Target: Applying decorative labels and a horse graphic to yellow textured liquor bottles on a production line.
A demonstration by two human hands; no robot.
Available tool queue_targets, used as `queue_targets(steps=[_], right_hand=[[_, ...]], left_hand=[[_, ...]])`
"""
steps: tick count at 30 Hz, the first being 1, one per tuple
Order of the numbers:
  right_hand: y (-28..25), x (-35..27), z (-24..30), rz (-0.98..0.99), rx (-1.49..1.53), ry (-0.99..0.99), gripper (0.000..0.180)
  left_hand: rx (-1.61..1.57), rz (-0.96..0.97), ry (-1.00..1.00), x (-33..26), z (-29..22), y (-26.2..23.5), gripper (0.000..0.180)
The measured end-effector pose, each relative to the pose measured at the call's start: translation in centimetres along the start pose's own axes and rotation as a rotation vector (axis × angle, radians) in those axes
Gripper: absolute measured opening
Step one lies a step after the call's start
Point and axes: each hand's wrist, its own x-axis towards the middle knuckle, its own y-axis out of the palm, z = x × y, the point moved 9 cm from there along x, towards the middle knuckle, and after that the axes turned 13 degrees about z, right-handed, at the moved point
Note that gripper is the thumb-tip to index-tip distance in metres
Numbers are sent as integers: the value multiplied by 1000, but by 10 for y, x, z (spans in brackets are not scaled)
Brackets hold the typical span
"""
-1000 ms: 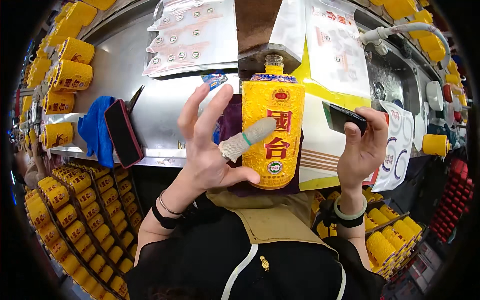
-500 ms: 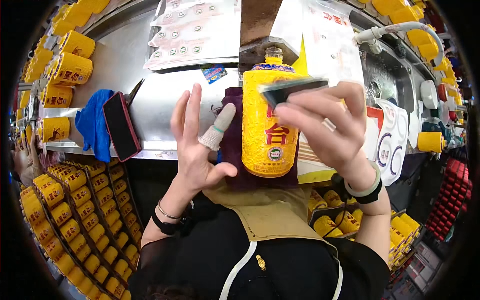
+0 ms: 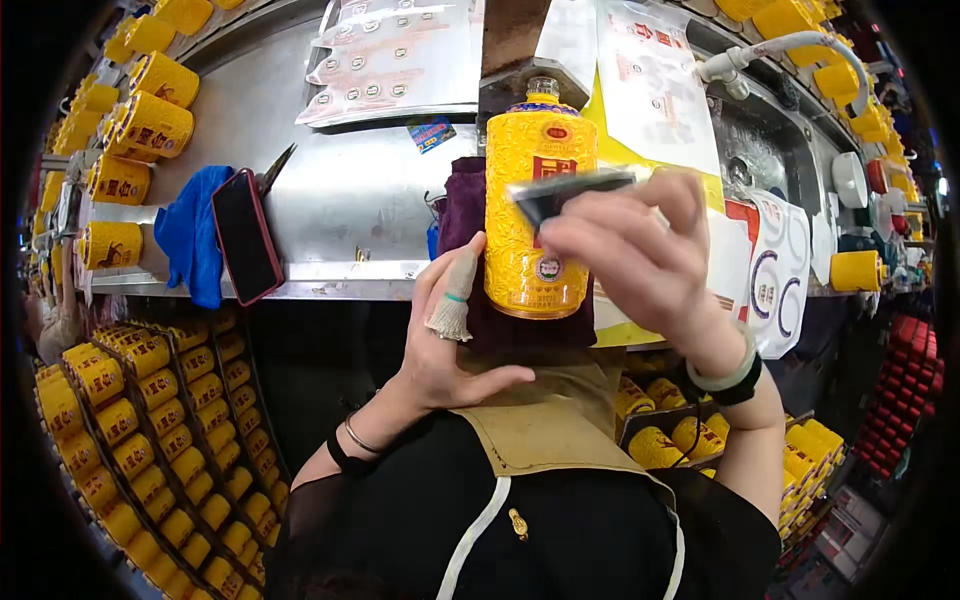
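A yellow embossed bottle (image 3: 510, 245) with a clear glass neck and red label lies on a folded purple cloth (image 3: 465, 205), neck pointing away from me. My right hand (image 3: 650, 245) grips a dark, flat scraper (image 3: 570, 192) with a wide edge, held over the middle of the label; motion blurs it slightly. It hides part of the label. My left hand (image 3: 440, 330) is beside the bottle's lower left side, fingers stretched and thumb out, holding nothing. A white knitted finger cover (image 3: 455, 300) sits on one finger. Whether its fingertips touch the bottle, I cannot tell.
On the metal bench are a red-cased phone (image 3: 247, 235), a blue cloth (image 3: 195, 230), tweezers (image 3: 277, 168) and sticker sheets (image 3: 400, 65). A sink (image 3: 765, 150) with a pale tap (image 3: 800, 45) is at right. Yellow bottles fill racks (image 3: 150, 430) below and stand along both sides.
My left hand has moved right to the bottle's side, its fingers drawn closer together. The right hand still holds the scraper over the label. The whole view has shifted slightly.
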Motion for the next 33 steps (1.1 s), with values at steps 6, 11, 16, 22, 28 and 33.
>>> queue_targets(steps=[6,11,16,22,28,33], right_hand=[[4,-45,47,-114,520,188,29],[51,-121,-14,-238,674,998,21],[32,-126,-28,-331,626,955,17],[42,-119,-19,-319,817,990,18],[34,-107,-2,-405,840,850,22],[48,-95,-12,-287,850,828,17]], left_hand=[[170,-89,52,-7,-12,5,91],[443,-61,3,-4,-18,1,65],[389,-89,-1,31,-10,-26,72],[555,36,126,80,-20,-15,72],[424,-96,15,35,-12,-18,80],[492,-25,126,-8,-20,12,56]])
